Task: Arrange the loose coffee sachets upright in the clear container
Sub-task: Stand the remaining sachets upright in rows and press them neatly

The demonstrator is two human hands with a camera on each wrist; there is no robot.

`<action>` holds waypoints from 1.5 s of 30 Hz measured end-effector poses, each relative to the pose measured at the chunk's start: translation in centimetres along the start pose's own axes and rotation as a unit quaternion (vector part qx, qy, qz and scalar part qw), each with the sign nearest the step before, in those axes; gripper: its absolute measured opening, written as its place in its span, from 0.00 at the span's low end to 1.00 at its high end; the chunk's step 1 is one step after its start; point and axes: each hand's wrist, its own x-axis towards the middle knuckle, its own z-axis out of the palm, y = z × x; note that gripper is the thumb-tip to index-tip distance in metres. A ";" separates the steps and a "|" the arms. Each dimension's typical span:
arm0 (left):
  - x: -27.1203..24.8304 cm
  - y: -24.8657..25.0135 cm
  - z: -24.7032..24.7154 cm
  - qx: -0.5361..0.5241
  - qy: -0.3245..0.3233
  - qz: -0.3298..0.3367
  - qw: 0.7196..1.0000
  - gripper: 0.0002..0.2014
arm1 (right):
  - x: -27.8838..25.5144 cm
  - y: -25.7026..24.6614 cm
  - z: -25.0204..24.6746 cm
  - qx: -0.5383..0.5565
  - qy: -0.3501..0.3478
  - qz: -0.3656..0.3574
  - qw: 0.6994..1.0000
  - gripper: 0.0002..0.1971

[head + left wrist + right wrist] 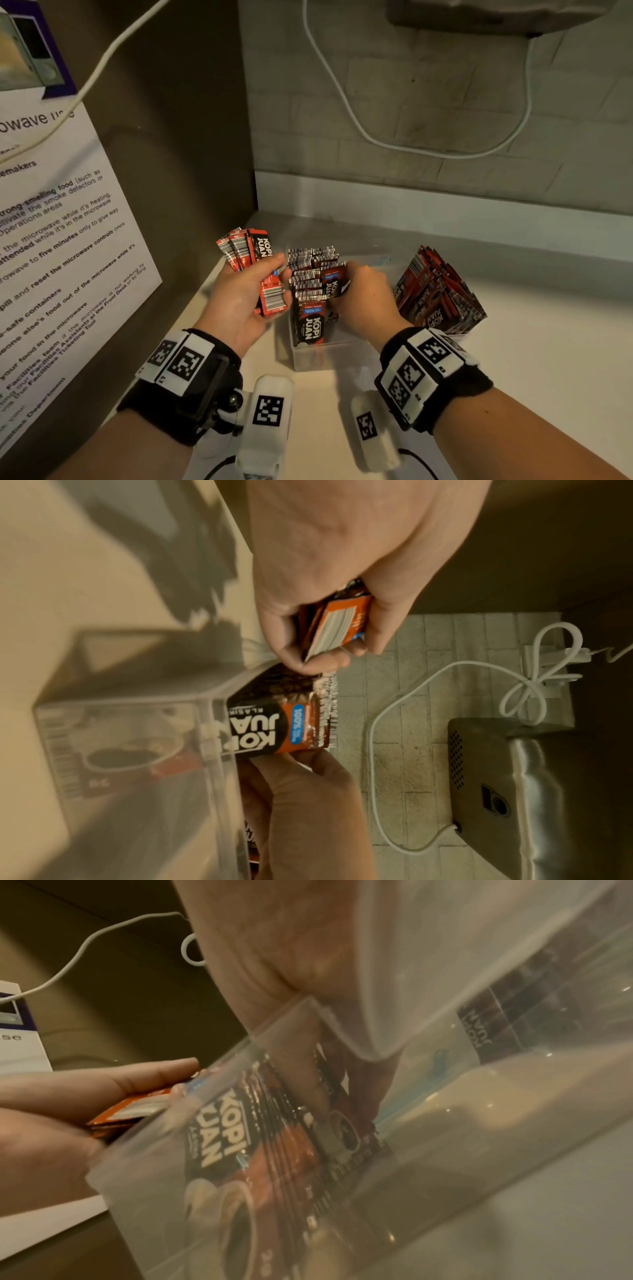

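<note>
A clear container stands on the counter, with several Kopi Juan sachets upright along its left side. My left hand grips a bundle of red sachets just left of the container; the bundle also shows in the left wrist view. My right hand reaches into the container from the right and pinches one sachet next to the standing row. In the left wrist view that sachet pokes over the container's rim. The right fingers show blurred through the clear wall.
More red sachets are heaped to the right of the container. A dark side panel with a printed notice closes off the left. The tiled back wall carries a white cable. A steel appliance hangs above.
</note>
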 end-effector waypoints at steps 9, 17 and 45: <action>0.3 0.0 -0.2 -0.001 0.008 0.003 1.000 0.04 | -0.4 -0.2 -0.2 0.000 0.001 -0.020 1.000 0.16; 0.4 1.1 -0.6 -0.009 0.018 0.018 1.000 0.08 | -0.2 0.2 -0.1 -0.008 0.006 -0.007 1.000 0.15; -1.6 0.6 3.5 0.028 -0.140 0.043 0.989 0.22 | -4.1 -5.4 -6.2 0.174 0.039 -0.124 0.976 0.19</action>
